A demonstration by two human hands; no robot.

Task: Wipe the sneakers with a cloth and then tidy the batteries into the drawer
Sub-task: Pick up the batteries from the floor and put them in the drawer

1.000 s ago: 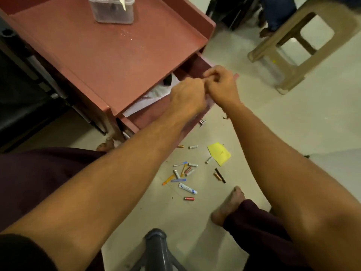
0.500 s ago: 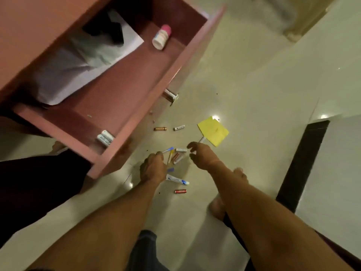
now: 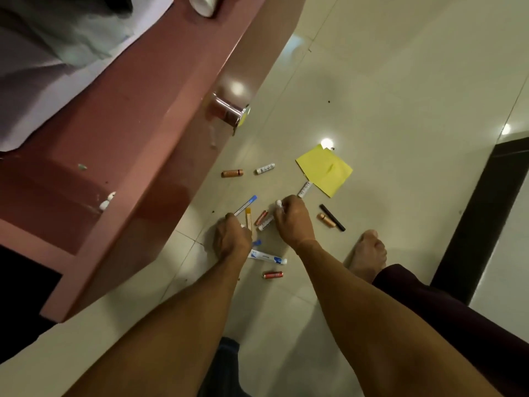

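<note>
Head cam only, looking down at the floor. The right hand is pinching a white battery at its fingertips, just off the tiles. The left hand is curled down over the pile next to a blue-tipped stick; honestly can't tell if it's got hold of anything.

The loose batteries are scattered on the floor around both hands, near a yellow note and a blue-white tube. The reddish drawer hangs open upper left, with a couple of white batteries in its near corner and paper further in.
</note>
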